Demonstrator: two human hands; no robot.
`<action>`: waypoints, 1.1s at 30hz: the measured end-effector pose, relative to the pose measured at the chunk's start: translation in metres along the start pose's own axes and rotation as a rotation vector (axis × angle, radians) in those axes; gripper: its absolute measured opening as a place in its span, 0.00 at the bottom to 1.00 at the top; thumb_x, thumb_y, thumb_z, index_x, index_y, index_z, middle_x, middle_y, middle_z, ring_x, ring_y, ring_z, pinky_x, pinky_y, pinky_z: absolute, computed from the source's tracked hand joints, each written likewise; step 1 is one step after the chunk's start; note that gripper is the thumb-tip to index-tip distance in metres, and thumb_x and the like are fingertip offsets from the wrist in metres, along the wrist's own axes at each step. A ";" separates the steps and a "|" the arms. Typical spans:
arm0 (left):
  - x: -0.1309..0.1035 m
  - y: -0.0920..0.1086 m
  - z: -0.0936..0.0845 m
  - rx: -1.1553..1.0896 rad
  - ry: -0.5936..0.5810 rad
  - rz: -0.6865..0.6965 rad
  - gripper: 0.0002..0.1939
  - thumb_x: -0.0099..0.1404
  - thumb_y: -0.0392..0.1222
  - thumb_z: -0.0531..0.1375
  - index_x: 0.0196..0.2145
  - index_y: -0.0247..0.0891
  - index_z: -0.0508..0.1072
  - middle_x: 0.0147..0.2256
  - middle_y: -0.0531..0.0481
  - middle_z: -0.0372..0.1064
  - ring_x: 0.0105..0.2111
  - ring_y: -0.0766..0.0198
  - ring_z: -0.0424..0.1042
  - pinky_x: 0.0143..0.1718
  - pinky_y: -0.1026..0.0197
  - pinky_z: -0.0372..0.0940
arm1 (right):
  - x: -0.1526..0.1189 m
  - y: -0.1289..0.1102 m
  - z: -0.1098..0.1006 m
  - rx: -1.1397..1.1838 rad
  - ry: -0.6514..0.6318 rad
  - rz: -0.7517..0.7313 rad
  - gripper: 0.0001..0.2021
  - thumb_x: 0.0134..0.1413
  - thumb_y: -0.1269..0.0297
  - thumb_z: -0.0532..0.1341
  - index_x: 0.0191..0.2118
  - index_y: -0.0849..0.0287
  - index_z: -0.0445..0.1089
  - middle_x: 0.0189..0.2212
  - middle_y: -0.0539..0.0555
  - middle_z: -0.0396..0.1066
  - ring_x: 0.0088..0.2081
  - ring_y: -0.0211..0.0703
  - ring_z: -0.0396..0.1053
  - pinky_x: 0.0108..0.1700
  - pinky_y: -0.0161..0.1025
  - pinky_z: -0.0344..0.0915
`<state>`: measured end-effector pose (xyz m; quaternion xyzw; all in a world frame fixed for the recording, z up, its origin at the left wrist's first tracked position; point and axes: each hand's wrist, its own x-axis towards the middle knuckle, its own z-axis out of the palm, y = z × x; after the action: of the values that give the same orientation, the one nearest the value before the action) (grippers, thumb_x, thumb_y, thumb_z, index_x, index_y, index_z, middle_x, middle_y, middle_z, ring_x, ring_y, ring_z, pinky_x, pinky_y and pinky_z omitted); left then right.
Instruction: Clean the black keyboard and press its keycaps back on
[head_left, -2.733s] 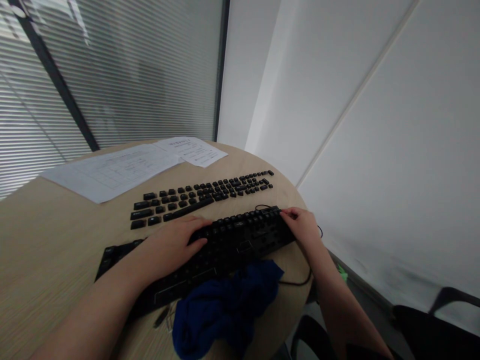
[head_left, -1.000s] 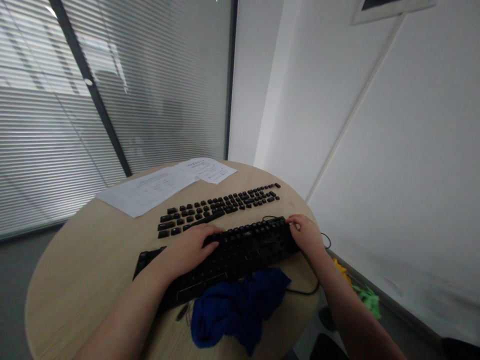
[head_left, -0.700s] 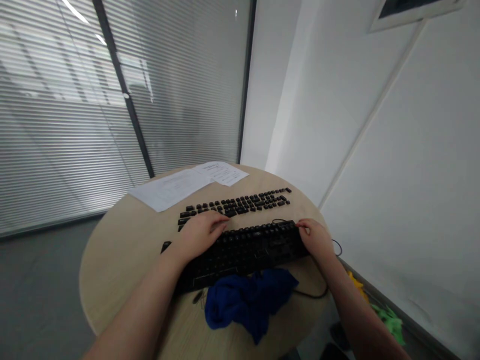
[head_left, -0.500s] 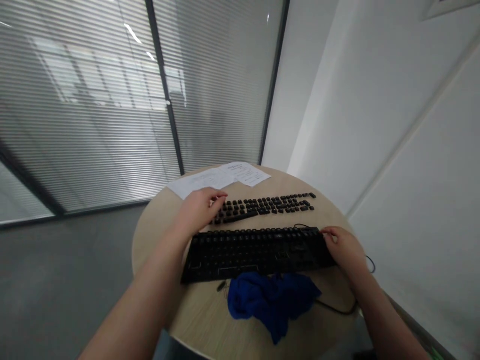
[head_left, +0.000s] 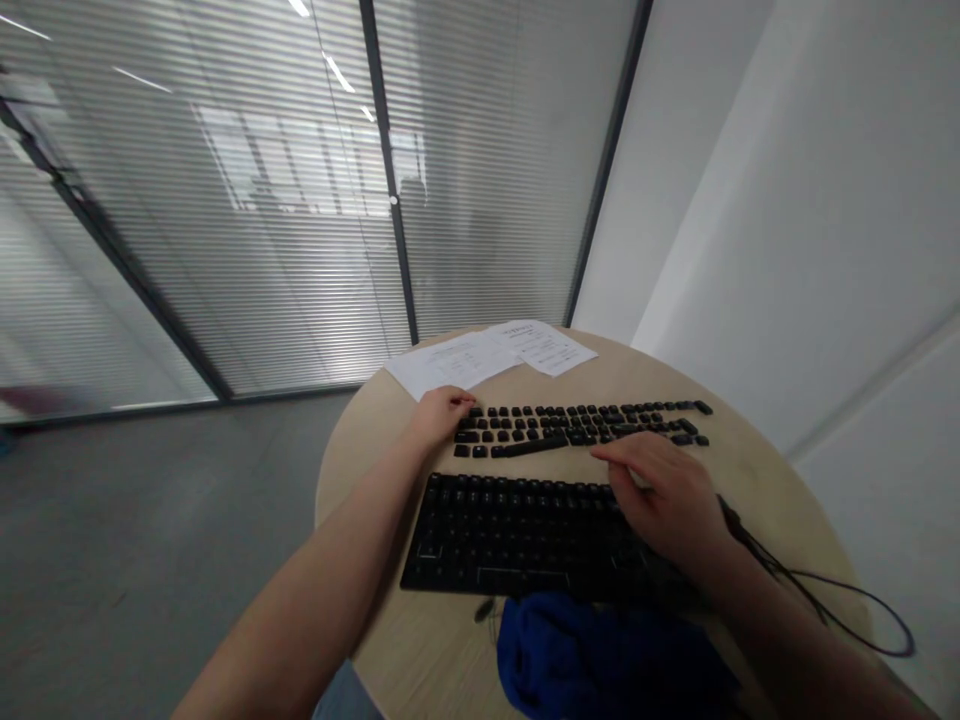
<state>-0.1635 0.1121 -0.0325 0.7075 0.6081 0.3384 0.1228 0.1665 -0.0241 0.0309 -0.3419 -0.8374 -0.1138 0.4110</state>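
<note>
A black keyboard [head_left: 517,530] lies on the round table, its upper row of keys in place and its lower area mostly bare of keycaps. Beyond it, loose black keycaps [head_left: 517,435] are laid out in rows, with a long bar-shaped one in front. At the left end of the rows is my left hand [head_left: 439,415], fingers pinched together; whatever they hold, if anything, is hidden. My right hand [head_left: 664,490] hovers over the keyboard's right part and covers it. Its fingers stretch toward the front keycaps, thumb apart, with nothing seen in them.
A crumpled blue cloth [head_left: 570,650] sits at the keyboard's near edge, beside a small dark tool [head_left: 484,609] with wires. Paper sheets [head_left: 450,362] lie at the table's far side. A black cable [head_left: 862,590] loops past the right edge. Glass panels with blinds [head_left: 480,200] stand behind.
My right hand has left the keyboard's right end and moved leftward over it, toward the keycaps. My left hand's fingers have closed at the rows' left end. The view has turned left.
</note>
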 end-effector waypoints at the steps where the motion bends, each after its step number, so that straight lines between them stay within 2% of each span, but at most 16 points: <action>1: 0.000 -0.003 0.003 -0.018 0.000 -0.009 0.10 0.65 0.39 0.61 0.39 0.42 0.84 0.40 0.48 0.81 0.42 0.56 0.78 0.48 0.57 0.70 | -0.004 0.001 0.002 0.032 -0.010 -0.017 0.11 0.60 0.73 0.56 0.40 0.56 0.77 0.34 0.53 0.79 0.36 0.44 0.77 0.42 0.42 0.74; 6: 0.004 -0.011 0.009 -0.072 -0.055 -0.046 0.09 0.65 0.40 0.63 0.39 0.43 0.84 0.39 0.48 0.82 0.40 0.57 0.78 0.47 0.55 0.69 | -0.022 0.009 -0.002 0.130 -0.042 0.058 0.11 0.61 0.74 0.58 0.41 0.54 0.75 0.35 0.52 0.79 0.36 0.43 0.77 0.41 0.39 0.74; 13: 0.008 -0.014 0.016 -0.090 -0.098 -0.118 0.09 0.62 0.42 0.65 0.39 0.43 0.84 0.36 0.47 0.82 0.36 0.57 0.78 0.41 0.55 0.68 | -0.025 -0.010 -0.008 0.264 -0.091 0.041 0.11 0.60 0.74 0.58 0.42 0.54 0.75 0.35 0.52 0.79 0.36 0.41 0.78 0.39 0.35 0.74; 18: 0.010 -0.014 0.018 -0.102 -0.099 -0.157 0.09 0.61 0.41 0.65 0.39 0.42 0.84 0.35 0.47 0.82 0.35 0.58 0.77 0.40 0.56 0.68 | -0.024 -0.010 -0.008 0.274 -0.117 0.056 0.11 0.60 0.75 0.58 0.42 0.53 0.74 0.35 0.51 0.79 0.35 0.39 0.78 0.39 0.33 0.75; 25: 0.011 -0.017 0.020 -0.122 -0.113 -0.129 0.11 0.62 0.40 0.63 0.41 0.40 0.84 0.38 0.47 0.82 0.37 0.59 0.77 0.41 0.57 0.68 | -0.025 -0.008 -0.009 0.244 -0.115 0.081 0.11 0.60 0.73 0.58 0.41 0.53 0.75 0.35 0.53 0.79 0.35 0.42 0.79 0.36 0.34 0.75; 33: 0.011 -0.016 0.019 -0.093 -0.124 -0.088 0.11 0.64 0.40 0.62 0.41 0.40 0.83 0.40 0.46 0.82 0.38 0.59 0.77 0.44 0.56 0.67 | -0.028 -0.005 -0.003 0.260 -0.135 0.109 0.11 0.61 0.74 0.58 0.41 0.54 0.75 0.35 0.52 0.79 0.35 0.41 0.78 0.36 0.34 0.74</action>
<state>-0.1635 0.1307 -0.0518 0.6934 0.6133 0.3163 0.2076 0.1769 -0.0423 0.0118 -0.3376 -0.8509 0.0415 0.4003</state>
